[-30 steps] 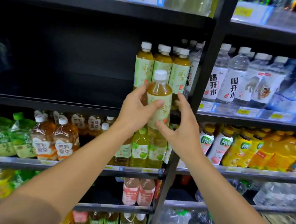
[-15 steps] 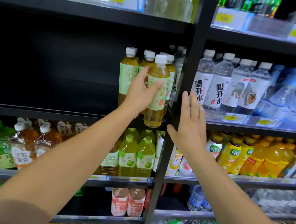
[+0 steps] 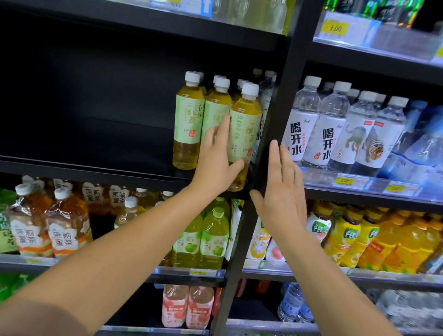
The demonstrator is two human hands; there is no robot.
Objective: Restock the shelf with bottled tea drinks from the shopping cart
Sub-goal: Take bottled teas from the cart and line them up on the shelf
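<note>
Two bare hands reach up to a dark shelf point(image 3: 79, 171) of drinks. Left hand point(image 3: 216, 164) is wrapped around the front tea bottle point(image 3: 242, 132): its fingers lie up the bottle's left side and the thumb crosses the lower front, so it grips the bottle, which stands upright at the shelf's front edge, just left of the black upright post point(image 3: 277, 105). Right hand point(image 3: 282, 195) is spread flat with straight fingers, holding nothing, over that post at about 3 o'clock from the bottle; whether it touches the post cannot be told. At 9 o'clock from the gripped bottle stand more green tea bottles point(image 3: 188, 121) with white caps and pale green labels, upright in rows running back; beyond them the shelf is dark. At 3 o'clock, past the post, water bottles point(image 3: 324, 129) with white labels stand in a row. At 6 o'clock, one shelf down, small green apple drink bottles point(image 3: 213, 237) stand, with amber tea bottles point(image 3: 66, 223) toward 8 o'clock and yellow juice bottles point(image 3: 386, 246) toward 4 o'clock.
</note>
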